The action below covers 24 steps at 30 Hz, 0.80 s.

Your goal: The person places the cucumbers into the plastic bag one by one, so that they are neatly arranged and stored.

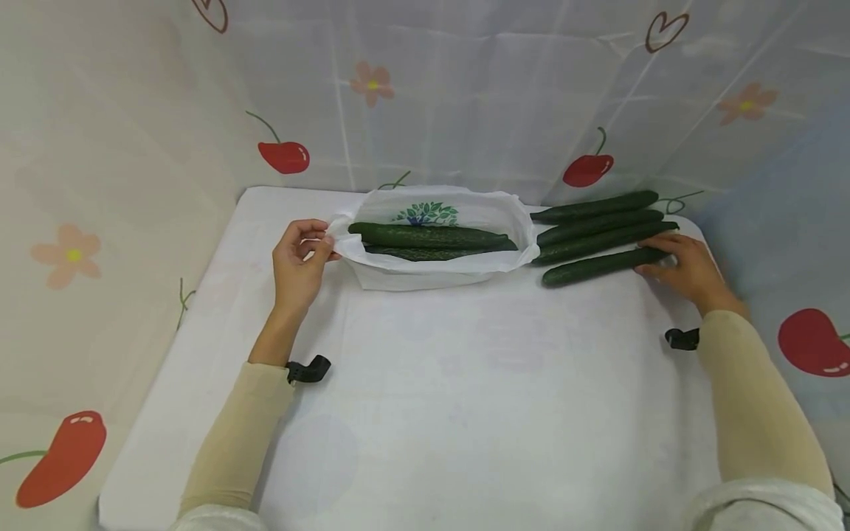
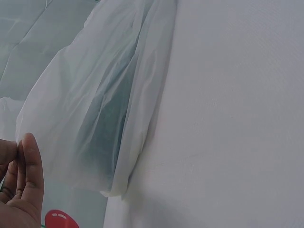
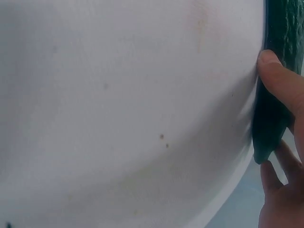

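A white plastic bag (image 1: pixel 425 279) with a green leafy print lies at the back of the table, its mouth spread wide. Dark green cucumbers (image 1: pixel 432 237) are inside it, one on top of another. My left hand (image 1: pixel 299 269) pinches the bag's left rim between thumb and fingers; the left wrist view shows the thin bag (image 2: pixel 61 104) stretching away from the fingertips. To the right, my right hand (image 1: pixel 693 273) grips the right end of a cucumber (image 1: pixel 591 267) on the table. The thumb lies along its near side in the right wrist view, where the cucumber's tip (image 3: pixel 266 149) shows.
Three more cucumbers (image 1: pixel 598 226) lie side by side just behind the gripped one, their left ends close to the bag. A white cloth covers the table (image 1: pixel 491 398). Behind the table hangs a printed curtain (image 1: pixel 465 110) with cherries and flowers.
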Each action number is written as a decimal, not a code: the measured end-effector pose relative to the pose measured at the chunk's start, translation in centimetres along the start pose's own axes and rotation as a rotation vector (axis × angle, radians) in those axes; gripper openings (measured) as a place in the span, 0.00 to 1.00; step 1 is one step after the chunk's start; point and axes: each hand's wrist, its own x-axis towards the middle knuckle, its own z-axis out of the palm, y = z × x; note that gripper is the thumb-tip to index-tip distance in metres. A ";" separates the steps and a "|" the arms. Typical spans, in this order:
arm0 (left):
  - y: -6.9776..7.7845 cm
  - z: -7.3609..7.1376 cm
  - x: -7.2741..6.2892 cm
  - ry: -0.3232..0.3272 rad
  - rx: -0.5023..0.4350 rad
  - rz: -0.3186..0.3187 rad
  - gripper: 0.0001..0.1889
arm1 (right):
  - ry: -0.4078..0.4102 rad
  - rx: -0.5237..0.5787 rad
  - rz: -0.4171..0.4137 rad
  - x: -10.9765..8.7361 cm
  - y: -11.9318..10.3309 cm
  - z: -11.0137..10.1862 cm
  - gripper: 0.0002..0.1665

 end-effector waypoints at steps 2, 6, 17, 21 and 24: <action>0.0 0.0 0.1 -0.003 -0.001 0.003 0.10 | 0.015 0.016 -0.008 0.0 0.0 0.2 0.33; 0.1 0.1 0.0 -0.005 0.000 0.003 0.10 | 0.019 0.024 0.009 -0.1 0.1 0.4 0.33; 0.1 0.1 0.0 -0.004 0.005 0.002 0.11 | 0.026 0.062 0.077 -0.9 0.1 1.0 0.35; 0.0 0.1 -0.1 -0.003 0.011 -0.001 0.10 | 0.031 0.070 0.082 -1.2 0.3 1.2 0.36; -0.1 0.0 -0.1 -0.006 0.020 -0.004 0.10 | 0.056 0.072 0.064 -1.3 0.4 1.4 0.33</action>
